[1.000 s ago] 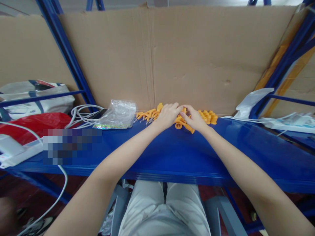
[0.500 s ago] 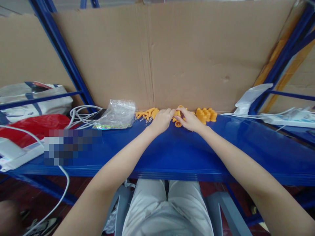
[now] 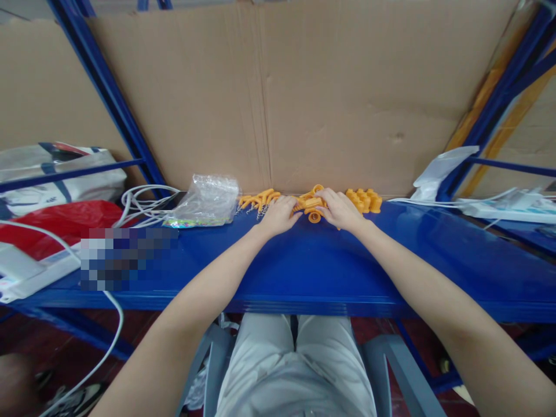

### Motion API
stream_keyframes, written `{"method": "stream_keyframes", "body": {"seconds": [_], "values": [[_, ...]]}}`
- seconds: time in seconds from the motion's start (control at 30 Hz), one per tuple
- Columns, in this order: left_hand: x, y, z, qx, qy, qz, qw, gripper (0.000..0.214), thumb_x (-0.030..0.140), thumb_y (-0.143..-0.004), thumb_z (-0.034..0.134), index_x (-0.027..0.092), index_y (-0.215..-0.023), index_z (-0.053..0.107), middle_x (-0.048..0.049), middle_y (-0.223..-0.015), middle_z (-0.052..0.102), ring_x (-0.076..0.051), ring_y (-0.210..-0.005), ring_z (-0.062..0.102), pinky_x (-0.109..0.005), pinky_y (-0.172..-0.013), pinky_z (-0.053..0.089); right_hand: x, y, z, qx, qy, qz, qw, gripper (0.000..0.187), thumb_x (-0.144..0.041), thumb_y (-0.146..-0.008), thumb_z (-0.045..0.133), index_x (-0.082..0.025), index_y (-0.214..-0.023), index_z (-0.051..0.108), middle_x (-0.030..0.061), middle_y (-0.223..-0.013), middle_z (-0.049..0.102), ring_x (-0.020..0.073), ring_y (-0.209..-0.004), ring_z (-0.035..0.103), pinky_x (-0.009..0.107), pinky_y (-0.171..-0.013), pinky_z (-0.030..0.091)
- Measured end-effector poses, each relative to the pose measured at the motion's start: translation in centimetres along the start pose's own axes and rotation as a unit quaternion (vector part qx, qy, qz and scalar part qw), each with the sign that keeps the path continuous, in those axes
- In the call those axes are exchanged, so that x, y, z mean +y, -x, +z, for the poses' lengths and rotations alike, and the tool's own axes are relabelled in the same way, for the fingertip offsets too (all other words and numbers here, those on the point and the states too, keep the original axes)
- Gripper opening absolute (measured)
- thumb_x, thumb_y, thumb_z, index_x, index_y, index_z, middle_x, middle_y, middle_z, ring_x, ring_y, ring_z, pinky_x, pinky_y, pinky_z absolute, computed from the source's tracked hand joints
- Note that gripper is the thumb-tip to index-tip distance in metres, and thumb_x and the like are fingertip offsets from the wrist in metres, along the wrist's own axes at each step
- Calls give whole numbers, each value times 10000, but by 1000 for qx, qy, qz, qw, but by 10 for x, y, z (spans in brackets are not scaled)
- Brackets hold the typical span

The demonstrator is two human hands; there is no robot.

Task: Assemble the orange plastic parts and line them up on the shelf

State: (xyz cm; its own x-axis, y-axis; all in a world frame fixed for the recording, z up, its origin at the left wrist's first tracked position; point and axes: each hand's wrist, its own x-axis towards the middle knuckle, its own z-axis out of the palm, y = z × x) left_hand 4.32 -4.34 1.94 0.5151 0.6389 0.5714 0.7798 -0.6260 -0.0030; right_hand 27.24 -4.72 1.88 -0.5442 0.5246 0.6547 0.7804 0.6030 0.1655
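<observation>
Small orange plastic parts [image 3: 310, 203], some round and cup-like, lie in a loose heap against the cardboard. My left hand [image 3: 280, 216] rests at the heap's left edge, thumb apart from the fingers, touching the parts. On the opposite side my right hand [image 3: 343, 209] spreads its fingers and thumb around the heap; whether a piece is pinched under them is partly hidden. Left of my left hand are orange branching pieces [image 3: 260, 200] with thin curly metal bits. Just beyond my right hand stands a group of knobbly orange blocks [image 3: 367, 200].
A clear plastic bag [image 3: 208, 200] with colourful contents lies left on the blue shelf [image 3: 304, 266]. Farther left are white cables [image 3: 147, 202], a red bag [image 3: 82, 223] and a power strip [image 3: 41, 278]. Cardboard [image 3: 347, 98] walls the back; blue posts [image 3: 102, 87] frame it.
My hands have moved apart: the left slid slightly left and its thumb came away from the fingers. More of the orange heap between them now shows.
</observation>
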Motion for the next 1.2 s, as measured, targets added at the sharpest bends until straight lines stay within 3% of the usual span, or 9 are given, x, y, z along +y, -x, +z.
{"method": "stream_keyframes", "body": {"seconds": [0.17,0.47,0.7,0.93,1.2], "values": [[-2,-2,9,18,32,5,999,114,236,-974,515,180,-944,610,-112,-1014,712,-264,-984,657,-394,-889,502,-1,1,-1,-6,19,-6,1000,351,-310,-1027,412,-154,-1311,547,196,-1233,680,330,-1101,655,432,-867,495],[-5,-3,14,62,22,35,997,193,172,-975,497,167,-1110,634,-113,-1129,716,-255,-1084,645,-424,-991,489,-6,1,1,11,44,20,999,415,-398,-1049,357,-126,-1279,570,222,-1204,700,338,-1078,664,440,-865,490],[-5,-1,9,92,-21,57,994,265,235,-1025,407,167,-1091,655,-112,-1044,703,-258,-1017,616,-402,-920,472,-3,1,5,5,13,44,999,504,-497,-1046,334,-123,-1286,570,227,-1222,699,347,-1082,674,472,-912,500],[3,1,-6,73,-30,41,996,322,283,-1037,367,167,-1100,660,-137,-1057,688,-284,-1043,582,-417,-925,418,4,0,2,18,-66,29,997,504,-448,-1067,238,-147,-1338,538,216,-1318,659,326,-1156,663,503,-961,518],[0,-1,-8,67,16,29,997,326,264,-1022,380,155,-1133,666,-137,-1057,697,-271,-1031,573,-403,-915,419,7,-5,-6,34,-87,-9,996,419,-426,-1042,383,-181,-1344,538,193,-1298,645,306,-1149,644,477,-943,529]]}}
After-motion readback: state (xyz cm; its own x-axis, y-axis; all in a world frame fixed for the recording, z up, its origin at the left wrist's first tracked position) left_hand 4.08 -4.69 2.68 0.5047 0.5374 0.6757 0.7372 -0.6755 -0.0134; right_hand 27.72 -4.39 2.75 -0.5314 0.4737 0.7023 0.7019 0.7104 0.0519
